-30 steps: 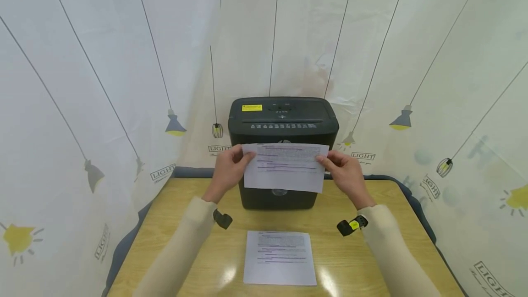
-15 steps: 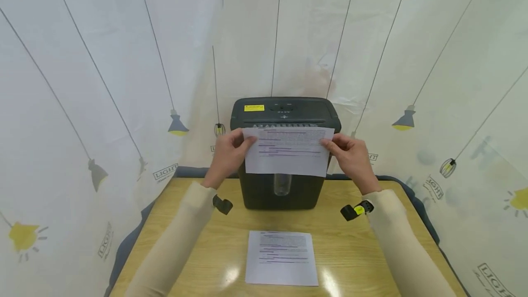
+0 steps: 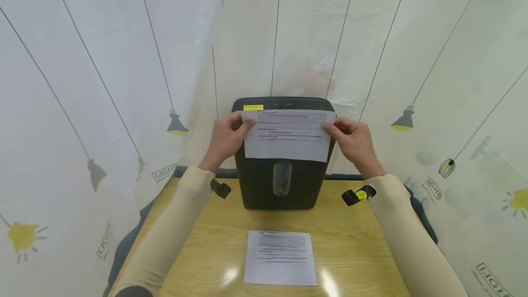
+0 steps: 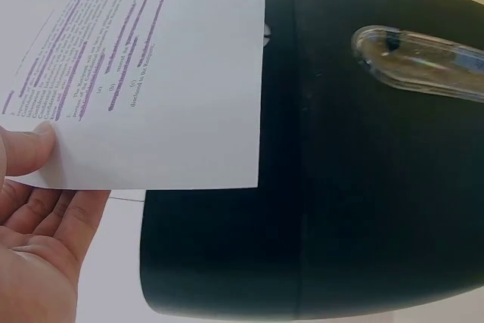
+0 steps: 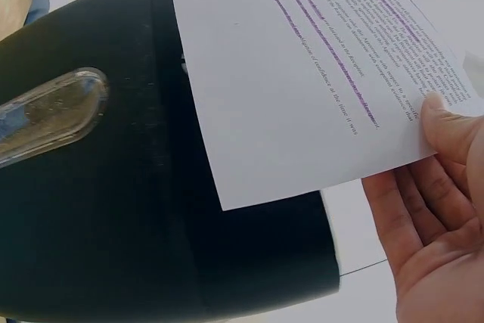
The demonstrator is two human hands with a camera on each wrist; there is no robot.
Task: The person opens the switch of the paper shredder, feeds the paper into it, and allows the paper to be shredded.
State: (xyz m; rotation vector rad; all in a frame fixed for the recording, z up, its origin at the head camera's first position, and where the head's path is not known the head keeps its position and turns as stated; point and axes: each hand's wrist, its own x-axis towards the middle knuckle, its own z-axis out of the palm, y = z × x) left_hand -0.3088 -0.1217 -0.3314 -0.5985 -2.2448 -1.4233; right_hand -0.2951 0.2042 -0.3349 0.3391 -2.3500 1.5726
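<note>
A printed sheet of paper (image 3: 286, 143) with purple highlighted lines is stretched between both hands. My left hand (image 3: 227, 137) pinches its left edge near the top corner, thumb in front. On the opposite edge my right hand (image 3: 354, 140) pinches it the same way, the thumb (image 5: 446, 126) lying over the print. Behind the sheet stands a black paper shredder (image 3: 264, 187), whose top slot is hidden by the paper in the head view. A clear window (image 4: 423, 62) shows on the shredder's front, below the sheet.
Another printed sheet, or a stack, of paper (image 3: 284, 274) lies on the wooden table (image 3: 206, 251) in front of the shredder. A yellow label (image 3: 253, 107) marks the shredder's top. A white curtain (image 3: 297, 26) printed with lamps surrounds the table.
Both hands have raised the sheet from in front of the shredder's body up to its top, covering the slot area. The shredder's front window has come into view beneath it.
</note>
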